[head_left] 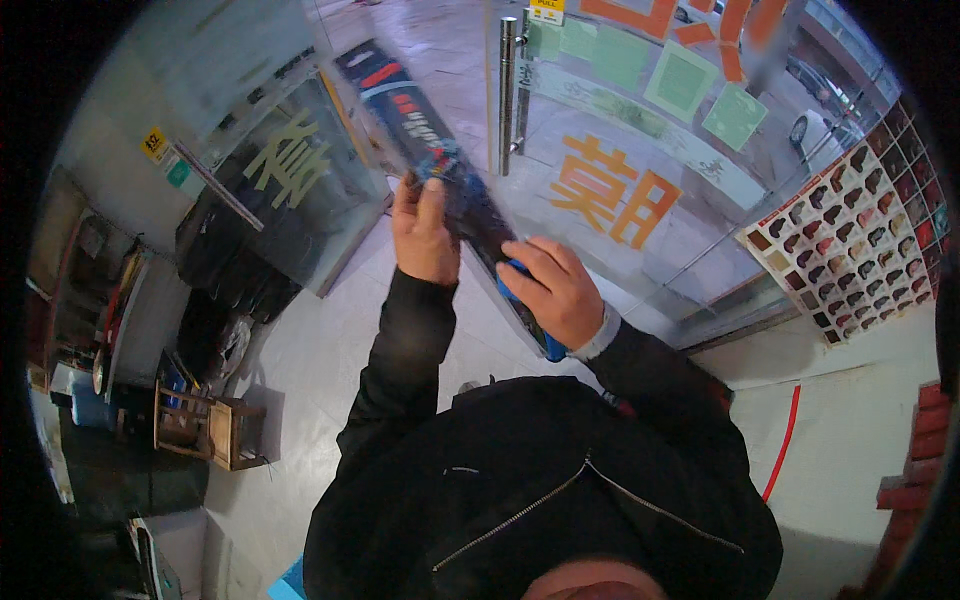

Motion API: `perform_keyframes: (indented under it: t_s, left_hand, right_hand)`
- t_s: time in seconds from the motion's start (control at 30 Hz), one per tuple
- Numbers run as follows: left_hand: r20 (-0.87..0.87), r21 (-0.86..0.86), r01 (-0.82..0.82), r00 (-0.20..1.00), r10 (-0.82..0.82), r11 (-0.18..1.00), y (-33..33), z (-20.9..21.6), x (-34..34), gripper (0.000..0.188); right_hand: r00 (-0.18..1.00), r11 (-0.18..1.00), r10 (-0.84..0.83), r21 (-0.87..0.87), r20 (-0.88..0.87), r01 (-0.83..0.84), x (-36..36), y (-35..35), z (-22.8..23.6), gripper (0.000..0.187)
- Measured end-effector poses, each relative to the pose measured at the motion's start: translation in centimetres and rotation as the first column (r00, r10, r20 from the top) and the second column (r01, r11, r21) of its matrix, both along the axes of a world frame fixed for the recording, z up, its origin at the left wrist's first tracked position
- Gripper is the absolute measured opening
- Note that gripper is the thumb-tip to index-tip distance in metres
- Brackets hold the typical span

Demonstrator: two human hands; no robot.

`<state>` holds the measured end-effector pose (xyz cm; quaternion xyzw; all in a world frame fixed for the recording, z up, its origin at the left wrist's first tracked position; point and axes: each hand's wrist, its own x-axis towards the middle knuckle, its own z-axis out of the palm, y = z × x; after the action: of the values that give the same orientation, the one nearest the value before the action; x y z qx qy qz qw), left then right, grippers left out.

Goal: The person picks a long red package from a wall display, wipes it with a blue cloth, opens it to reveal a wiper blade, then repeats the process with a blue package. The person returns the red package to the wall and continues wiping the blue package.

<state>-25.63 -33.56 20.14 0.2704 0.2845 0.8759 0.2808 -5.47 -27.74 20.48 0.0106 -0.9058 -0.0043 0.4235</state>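
A long, narrow, dark blue package (420, 125) with red and white print slants in front of me, its far end up and to the left. It is slightly blurred. My left hand (427, 235) is closed round its left edge near the middle, thumb on top. Further down, my right hand (560, 295) grips its near part, fingers bent over the top. A bright blue part (512, 282) shows beside and below the right fingers. What lies inside the package I cannot make out.
Ahead stands a glass door with a metal handle (507, 95) and orange lettering. Another glass door (270, 170) is at the left. A small wooden chair (232, 432) stands on the pale floor at left. A sample chart (850, 240) hangs at right.
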Motion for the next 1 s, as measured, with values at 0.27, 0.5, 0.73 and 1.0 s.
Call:
perform_keyframes:
  t_s: [0.27, 0.5, 0.73, 1.0]
  left_hand:
    - [0.018, 0.021, 0.05, 0.999, -0.05, 0.999, 0.5, 0.2, 1.2, 0.034]
    - [0.076, 0.195, -0.172, 0.984, 0.16, 0.966, -0.9, 1.3, -3.7, 0.029]
    - [0.11, 0.102, -0.299, 0.951, 0.288, 0.949, -2.7, 1.1, -7.4, 0.023]
    - [0.197, 0.059, -0.255, 0.951, 0.239, 0.965, -3.6, -1.0, -10.5, 0.034]
  right_hand:
    - [0.999, 0.997, 0.039, 0.072, 0.002, -0.04, -2.5, 0.3, 1.7, 0.03]
    - [0.994, 0.997, 0.034, 0.068, 0.105, -0.042, 0.6, -0.8, -1.4, 0.029]
    - [0.988, 0.998, 0.021, -0.069, 0.156, -0.01, 3.8, 0.2, -2.7, 0.033]
    - [0.994, 0.902, -0.071, -0.42, 0.086, 0.101, 6.3, 1.7, -3.8, 0.044]
